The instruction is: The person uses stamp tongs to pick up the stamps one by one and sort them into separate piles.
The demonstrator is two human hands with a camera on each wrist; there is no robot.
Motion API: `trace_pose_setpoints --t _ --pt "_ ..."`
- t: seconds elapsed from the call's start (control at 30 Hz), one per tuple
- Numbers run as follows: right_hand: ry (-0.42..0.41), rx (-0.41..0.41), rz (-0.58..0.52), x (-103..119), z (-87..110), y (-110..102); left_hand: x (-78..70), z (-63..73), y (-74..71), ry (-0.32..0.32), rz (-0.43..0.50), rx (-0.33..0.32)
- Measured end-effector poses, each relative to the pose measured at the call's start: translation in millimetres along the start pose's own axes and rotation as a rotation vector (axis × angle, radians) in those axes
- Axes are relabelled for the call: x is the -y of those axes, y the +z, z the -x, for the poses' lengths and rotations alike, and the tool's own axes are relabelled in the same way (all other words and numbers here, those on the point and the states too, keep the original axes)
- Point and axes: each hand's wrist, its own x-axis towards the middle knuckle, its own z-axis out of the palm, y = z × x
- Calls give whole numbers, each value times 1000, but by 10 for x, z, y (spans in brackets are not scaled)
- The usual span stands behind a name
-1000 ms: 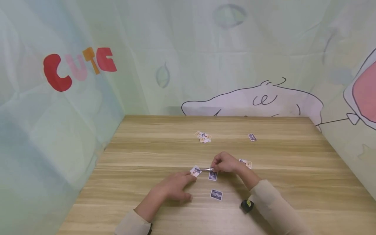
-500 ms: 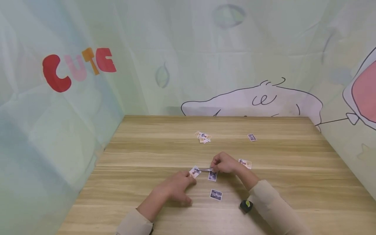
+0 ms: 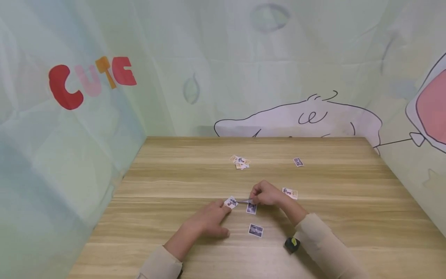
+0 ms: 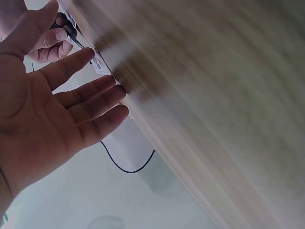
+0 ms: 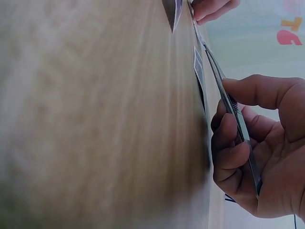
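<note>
My right hand [image 3: 265,192] pinches a pair of metal tweezers [image 5: 242,125] between thumb and fingers, held low over the table. The tweezers' tips point left and meet the right edge of a small picture card [image 3: 231,202]. Fingertips of my left hand [image 3: 208,221] rest at that card's lower left edge, its fingers extended and palm facing the wood in the left wrist view. A dark picture card [image 3: 251,208] lies just below the tweezers, by the right fingertips. Closer to me lies another dark card [image 3: 256,230].
Farther back on the wooden table [image 3: 167,170] is a small overlapping pile of cards [image 3: 240,162]. A dark card [image 3: 298,162] lies at back right, and an orange-and-white card [image 3: 290,193] beyond the right wrist. A small black object [image 3: 292,245] sits against the right sleeve.
My left hand has shifted slightly, its fingertips a little farther up beside the card. The right hand and tweezers hold nearly still.
</note>
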Motion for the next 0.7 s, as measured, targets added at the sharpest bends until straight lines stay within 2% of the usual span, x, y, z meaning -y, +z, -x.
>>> trace_pose_setpoints --t 0.1,0.23,0.4,0.6,0.7 --pt "-1 -5 -4 0 9 -1 -1 -7 8 1 -11 -6" --pt "10 -13 -16 -7 52 -14 -39 11 7 32 -36 -27" --pt "23 -33 -31 6 111 -73 -106 26 -27 84 -53 -65" --pt "10 -58 -46 -23 132 -128 -133 -48 -41 176 -92 -99" --pt "12 -63 -62 -48 148 -138 -164 -79 -27 200 -99 -104"
